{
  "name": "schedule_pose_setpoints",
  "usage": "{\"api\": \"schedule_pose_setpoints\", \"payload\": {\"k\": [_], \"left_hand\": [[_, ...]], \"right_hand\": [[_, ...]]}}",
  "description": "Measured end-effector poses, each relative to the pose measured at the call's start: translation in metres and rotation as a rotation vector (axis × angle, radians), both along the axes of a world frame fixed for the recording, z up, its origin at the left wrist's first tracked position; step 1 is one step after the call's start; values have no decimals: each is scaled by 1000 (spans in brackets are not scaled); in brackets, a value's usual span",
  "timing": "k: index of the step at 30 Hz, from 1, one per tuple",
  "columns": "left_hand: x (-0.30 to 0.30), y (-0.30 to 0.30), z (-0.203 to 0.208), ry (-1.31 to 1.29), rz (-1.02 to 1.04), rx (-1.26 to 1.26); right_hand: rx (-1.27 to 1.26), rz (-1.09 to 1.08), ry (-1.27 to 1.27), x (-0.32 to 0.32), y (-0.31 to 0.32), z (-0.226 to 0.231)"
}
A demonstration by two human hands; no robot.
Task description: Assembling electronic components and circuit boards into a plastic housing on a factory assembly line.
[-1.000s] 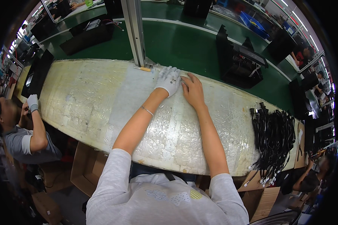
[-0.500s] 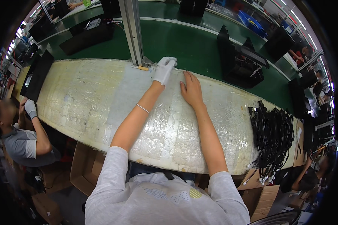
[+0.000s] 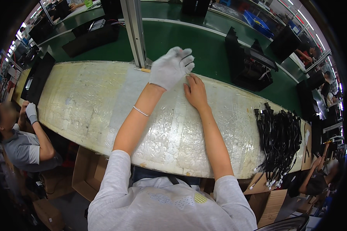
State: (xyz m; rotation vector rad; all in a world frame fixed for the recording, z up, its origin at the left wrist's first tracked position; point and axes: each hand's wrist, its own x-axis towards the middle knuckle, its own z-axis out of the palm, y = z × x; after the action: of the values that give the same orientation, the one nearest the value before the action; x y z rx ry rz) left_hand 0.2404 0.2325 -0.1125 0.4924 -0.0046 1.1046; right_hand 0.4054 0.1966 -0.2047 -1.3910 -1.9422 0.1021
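Note:
My left hand [image 3: 171, 68], in a white glove, is raised over the far edge of the worktable. Its fingers are apart and slightly curved, with nothing seen in them. Beside it, my bare right hand [image 3: 197, 91] rests on the table's plastic-covered top [image 3: 173, 127] with fingers stretched toward the far edge. It holds nothing. A small tool with a yellow handle [image 3: 145, 70] lies by the foot of a metal post [image 3: 133, 32], just left of the gloved hand.
Beyond the table runs a green conveyor belt [image 3: 173, 40] carrying an opened black housing [image 3: 250, 63] and a black panel [image 3: 90, 41]. Black cables [image 3: 279, 138] are heaped at the right. A co-worker [image 3: 25, 148] handles a black part [image 3: 38, 77] at left. Cardboard boxes [image 3: 88, 173] stand below.
My left hand has turned over and lifted, its fingers spreading from a curled pose. My right hand stays almost in place. The black housing on the belt has shifted slightly right.

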Motion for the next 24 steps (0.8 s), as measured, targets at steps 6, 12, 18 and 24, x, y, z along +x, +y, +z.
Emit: {"api": "schedule_pose_setpoints", "payload": {"k": [6, 12, 18, 24], "left_hand": [[-7, -30, 55, -385, -565, 538], [-14, -26, 54, -240, -242, 265], [-16, -16, 53, -267, 128, -37], [-20, -15, 54, -171, 201, -75]], "right_hand": [[18, 41, 22, 10, 4, -11], [44, 13, -15, 3, 1, -4], [39, 12, -15, 5, 0, -3], [32, 12, -18, 4, 0, -1]]}}
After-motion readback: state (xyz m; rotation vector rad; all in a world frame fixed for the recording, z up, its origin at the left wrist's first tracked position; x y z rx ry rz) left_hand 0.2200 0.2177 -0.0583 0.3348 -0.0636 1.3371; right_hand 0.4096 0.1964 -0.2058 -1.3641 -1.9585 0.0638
